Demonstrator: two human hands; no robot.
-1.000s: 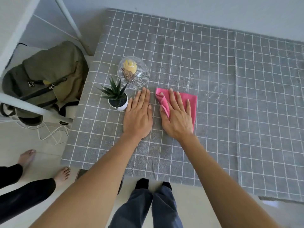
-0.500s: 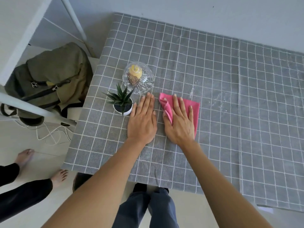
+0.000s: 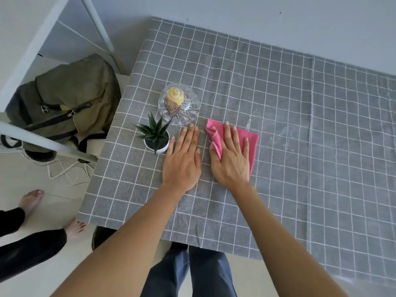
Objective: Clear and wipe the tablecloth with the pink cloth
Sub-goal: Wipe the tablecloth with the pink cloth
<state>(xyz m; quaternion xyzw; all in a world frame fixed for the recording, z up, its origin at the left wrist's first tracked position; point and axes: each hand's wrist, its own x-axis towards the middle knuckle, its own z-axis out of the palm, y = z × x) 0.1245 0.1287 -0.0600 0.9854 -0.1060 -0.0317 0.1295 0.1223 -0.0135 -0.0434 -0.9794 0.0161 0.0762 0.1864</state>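
We see the right hand [image 3: 231, 157] flat, fingers straight, pressing the pink cloth [image 3: 249, 139] onto the grey tablecloth [image 3: 300, 125] (one cloth edge bunched by the thumb). Left hand [image 3: 182, 161] rests flat beside it, fingers released, near the plant [image 3: 155, 136] and glass dish [image 3: 179, 105].

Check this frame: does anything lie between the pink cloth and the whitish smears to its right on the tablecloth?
Nothing visible does. The right hand presses flat on the pink cloth, and only bare tablecloth separates it from the whitish smears. The potted plant and glass dish sit on the opposite side.
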